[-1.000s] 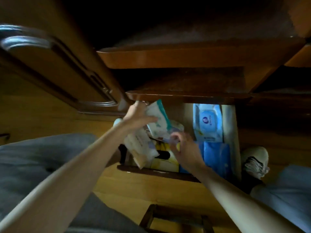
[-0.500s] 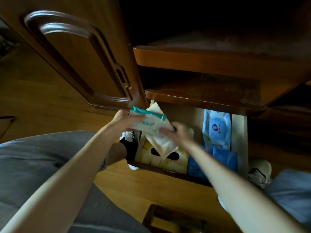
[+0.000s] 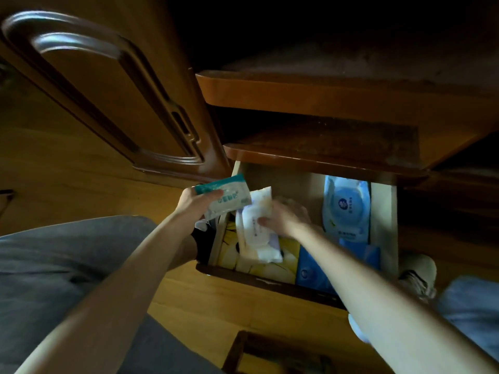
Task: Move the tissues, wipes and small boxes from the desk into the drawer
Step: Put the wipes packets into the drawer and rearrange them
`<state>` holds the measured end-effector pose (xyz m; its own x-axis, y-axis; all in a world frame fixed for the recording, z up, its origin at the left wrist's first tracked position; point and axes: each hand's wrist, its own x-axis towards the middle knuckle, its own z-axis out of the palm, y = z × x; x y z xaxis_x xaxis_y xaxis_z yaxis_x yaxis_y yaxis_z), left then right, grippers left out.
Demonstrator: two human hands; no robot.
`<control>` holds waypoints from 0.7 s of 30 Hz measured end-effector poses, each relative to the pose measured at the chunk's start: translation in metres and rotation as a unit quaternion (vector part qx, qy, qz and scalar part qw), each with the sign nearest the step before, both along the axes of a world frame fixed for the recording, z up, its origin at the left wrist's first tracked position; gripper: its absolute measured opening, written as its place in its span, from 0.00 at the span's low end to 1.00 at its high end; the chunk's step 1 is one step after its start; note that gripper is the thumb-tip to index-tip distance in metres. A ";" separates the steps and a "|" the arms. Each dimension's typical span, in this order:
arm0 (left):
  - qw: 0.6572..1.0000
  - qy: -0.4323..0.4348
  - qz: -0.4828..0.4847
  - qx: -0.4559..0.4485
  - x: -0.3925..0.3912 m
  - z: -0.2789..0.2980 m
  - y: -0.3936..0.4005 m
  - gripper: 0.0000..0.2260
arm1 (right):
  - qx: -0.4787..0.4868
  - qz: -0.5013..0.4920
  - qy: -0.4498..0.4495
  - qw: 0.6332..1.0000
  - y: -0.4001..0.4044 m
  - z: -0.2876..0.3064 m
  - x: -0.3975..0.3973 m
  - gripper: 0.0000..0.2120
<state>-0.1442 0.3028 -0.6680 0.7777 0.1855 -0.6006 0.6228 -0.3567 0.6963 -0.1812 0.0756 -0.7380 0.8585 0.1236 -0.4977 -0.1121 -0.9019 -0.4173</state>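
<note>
The wooden drawer point(image 3: 270, 281) is pulled out below the desk. My left hand point(image 3: 195, 202) grips a white wipes pack with a teal edge point(image 3: 225, 194) above the drawer's left rim. My right hand point(image 3: 283, 218) presses on a white tissue pack point(image 3: 256, 233) lying inside the drawer on a yellow box point(image 3: 270, 265). A blue-and-white wipes pack point(image 3: 347, 209) lies at the drawer's right, and a blue box point(image 3: 313, 271) sits near the front.
An open cabinet door point(image 3: 102, 90) hangs at the left. Desk shelves point(image 3: 324, 155) overhang the drawer's back. My knees in grey point(image 3: 54, 265) and blue point(image 3: 472, 306), a shoe point(image 3: 417, 271) and a wooden stool point(image 3: 270, 354) are below.
My right hand has slid off the teal-edged pack onto the white tissue pack and pushed it lower in the drawer. My left hand has kept hold of the teal-edged pack.
</note>
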 end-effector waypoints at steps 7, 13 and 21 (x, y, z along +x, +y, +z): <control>0.995 0.003 0.011 -0.101 -0.001 -0.002 -0.023 0.10 | 0.279 -0.327 0.043 0.902 -0.047 -0.003 -0.024 0.31; 0.996 0.010 -0.024 -0.084 -0.008 -0.007 -0.046 0.10 | 0.049 -0.503 -0.043 0.862 -0.139 -0.020 -0.034 0.17; 0.996 -0.017 -0.077 -0.041 -0.011 -0.010 -0.059 0.03 | -0.161 -0.272 -0.206 0.926 -0.103 -0.021 -0.034 0.29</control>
<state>-0.1553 0.2436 -0.6779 0.8135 0.0140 -0.5814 0.5407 -0.3864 0.7473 -0.2152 -0.0278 -0.7586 0.8750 -0.4816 -0.0501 -0.4782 -0.8434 -0.2449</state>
